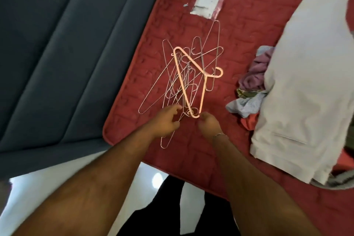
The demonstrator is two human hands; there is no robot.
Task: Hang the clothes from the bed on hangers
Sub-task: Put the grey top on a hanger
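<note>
Hangers (183, 80) lie tangled near the bed (239, 30) corner; clothes (249, 90) beside. Left hand (164, 122) pinches wire; right hand (208, 122) pinches the stiff pink hanger (191, 74). Light, snag-prone: lift by one corner

The large white garment (306, 82) runs past the right edge (covering most of the crumpled clothes pile (251, 86)).

Bed (239, 48): red quilted cover, spreading beyond and right of the fingers
Headboard (57, 44): grey-blue padded panels, left of the fingers
Floor (47, 188): glossy white tile below the fingers; a light glare
</note>
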